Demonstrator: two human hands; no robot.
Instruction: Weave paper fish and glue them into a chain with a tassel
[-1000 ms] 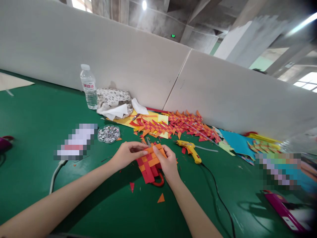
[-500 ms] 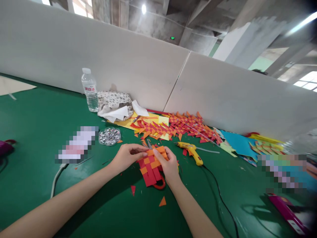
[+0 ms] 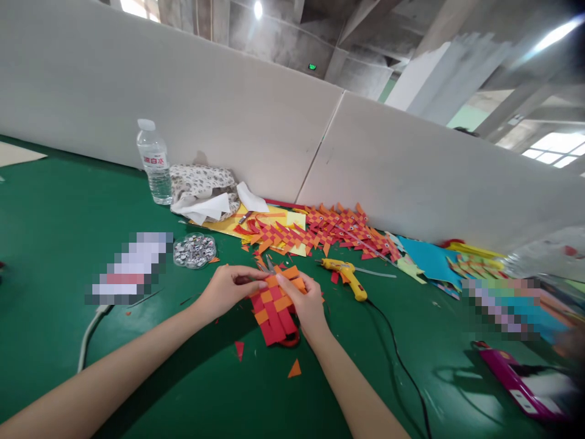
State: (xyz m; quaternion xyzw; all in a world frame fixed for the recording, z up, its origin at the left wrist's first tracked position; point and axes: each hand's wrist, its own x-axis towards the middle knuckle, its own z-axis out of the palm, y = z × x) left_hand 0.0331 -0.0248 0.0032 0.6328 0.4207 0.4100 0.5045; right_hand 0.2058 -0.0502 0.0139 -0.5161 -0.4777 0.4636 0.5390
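A woven piece of red and orange paper strips [image 3: 274, 311] is held between both hands above the green table. My left hand [image 3: 231, 289] pinches its upper left edge between thumb and fingers. Gripping its right side is my right hand [image 3: 308, 302], with the thumb on top and the fingers behind. Under the woven paper lies a pair of scissors [image 3: 269, 264]; the blade tips show beyond its far edge, and part of a red handle loop shows below it. Small paper offcuts, including an orange triangle [image 3: 295, 368] and a red one [image 3: 239, 350], lie nearby.
A yellow glue gun [image 3: 346, 275] with a black cord lies to the right. Beyond are a pile of woven paper fish [image 3: 338, 222], a box of googly eyes [image 3: 194, 250], a cloth bag [image 3: 205, 183] and a water bottle [image 3: 155, 161]. At right sits a purple power strip [image 3: 512, 378].
The view has shifted slightly, moving the scene a little left. Both hands keep hold of the woven paper, which has barely moved; slightly more of the scissor blades shows.
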